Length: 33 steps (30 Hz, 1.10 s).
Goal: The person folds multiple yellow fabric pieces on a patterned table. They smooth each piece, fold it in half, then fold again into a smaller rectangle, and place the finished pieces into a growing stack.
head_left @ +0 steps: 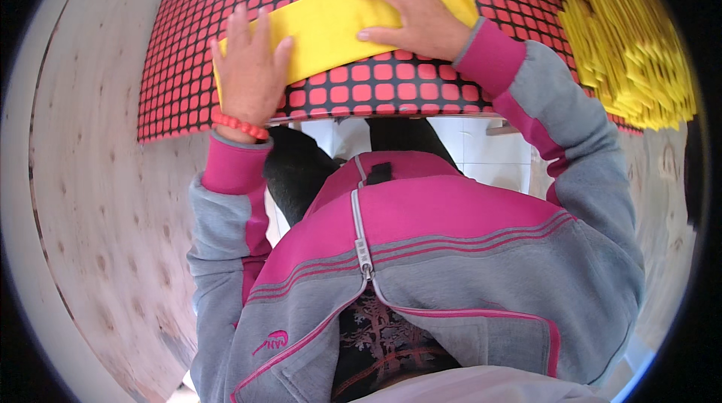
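A long strip of folded yellow cloth [323,27] lies flat across the table, its right end a little farther from me than its left. My left hand [252,68] rests on the left end with fingers stretched out and spread; a red beaded bracelet circles that wrist. Toward the right end, my right hand [417,15] lies on the cloth, fingers extended and thumb apart. Neither hand grips the fabric. What lies under the palms is hidden.
The table has a red-and-black checked cover [406,91], its near edge just in front of my body. At the far right stands a thick pile of folded yellow cloths [628,49]. A pale wooden panel [113,200] rises along the left.
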Available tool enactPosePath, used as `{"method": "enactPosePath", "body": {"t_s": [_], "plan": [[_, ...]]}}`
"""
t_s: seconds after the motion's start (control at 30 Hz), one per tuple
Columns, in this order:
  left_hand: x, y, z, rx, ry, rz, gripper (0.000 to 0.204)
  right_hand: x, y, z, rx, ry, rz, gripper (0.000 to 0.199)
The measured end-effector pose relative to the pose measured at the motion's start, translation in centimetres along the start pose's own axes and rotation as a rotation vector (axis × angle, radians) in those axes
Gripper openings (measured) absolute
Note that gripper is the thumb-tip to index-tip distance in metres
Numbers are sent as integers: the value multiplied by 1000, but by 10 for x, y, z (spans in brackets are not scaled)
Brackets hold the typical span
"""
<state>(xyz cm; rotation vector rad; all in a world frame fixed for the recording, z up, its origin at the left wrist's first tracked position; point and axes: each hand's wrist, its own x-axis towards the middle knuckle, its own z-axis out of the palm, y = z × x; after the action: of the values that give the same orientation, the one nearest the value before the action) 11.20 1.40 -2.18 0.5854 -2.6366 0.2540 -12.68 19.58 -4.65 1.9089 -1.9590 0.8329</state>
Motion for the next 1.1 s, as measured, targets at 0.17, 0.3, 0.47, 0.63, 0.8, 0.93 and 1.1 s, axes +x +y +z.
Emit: {"method": "enactPosePath", "body": {"t_s": [0.17,0.3,0.47,0.63,0.8,0.93,1.1], "plan": [[28,63,24,-196,-107,86,62,0,-2,-3,63,-32,80,62],[29,65,20,-197,-156,41,69,13,-18,4,38,-73,238,51],[30,65,17,-216,-229,10,73,35,-39,17,-117,-168,374,44],[24,36,20,-170,-233,-50,80,14,6,-14,-358,-275,501,46],[10,-19,21,-109,-247,-84,78,-25,43,-33,-466,-183,535,51],[-1,-44,24,-116,-238,-110,77,-28,42,-30,-456,-125,505,48],[-4,-53,19,-130,-263,-86,79,-23,40,-34,-432,-146,538,44]]}}
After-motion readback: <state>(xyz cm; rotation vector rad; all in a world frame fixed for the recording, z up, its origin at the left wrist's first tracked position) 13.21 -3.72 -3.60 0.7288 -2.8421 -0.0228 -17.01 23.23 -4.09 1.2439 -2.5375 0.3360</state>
